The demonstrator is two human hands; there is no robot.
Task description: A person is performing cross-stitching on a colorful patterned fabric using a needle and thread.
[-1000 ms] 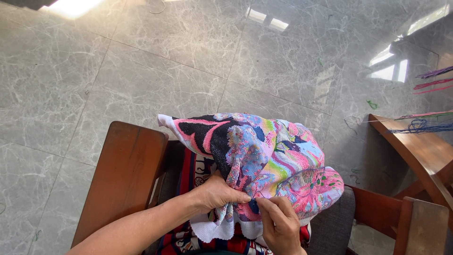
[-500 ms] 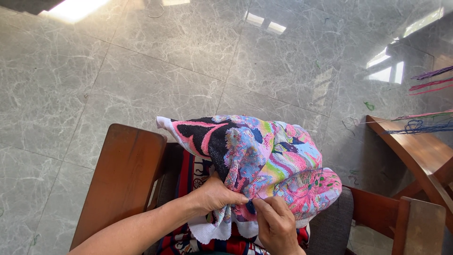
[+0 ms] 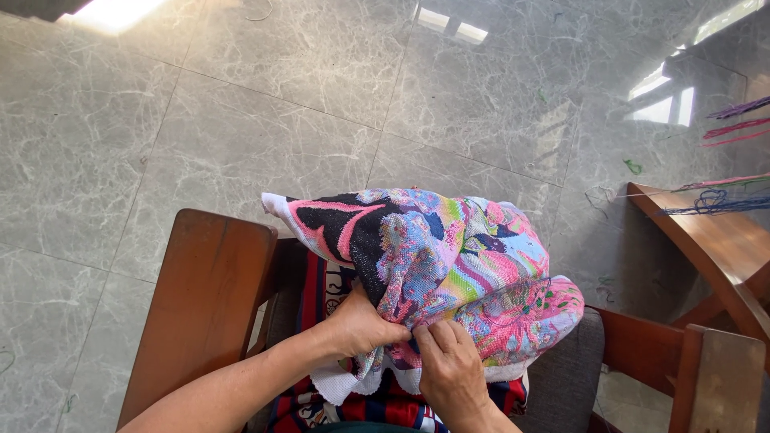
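Head view looks down on a bunched piece of cross-stitch fabric [image 3: 449,265], worked in pink, black, blue, green and lilac, with a plain white border along its near edge. It is heaped in the person's lap, just beyond both hands and spilling over them. The left hand [image 3: 361,325] is closed around a gathered fold at the fabric's near left side, fingers curled into the cloth. The right hand [image 3: 449,365] sits just right of it, nearly touching, with thumb and fingertips [image 3: 429,333] pinched narrowly on the same fold; whether a needle sits between them is too small to tell.

Under the fabric lies a red, navy and white patterned cloth [image 3: 329,289]. A brown wooden armrest [image 3: 204,305] stands at the left. At the far right, a wooden rack [image 3: 714,240] carries hanging bundles of coloured thread [image 3: 714,200] in blue, pink and purple. Grey marble floor tiles [image 3: 241,104] fill the far half, with thread scraps scattered near the rack.
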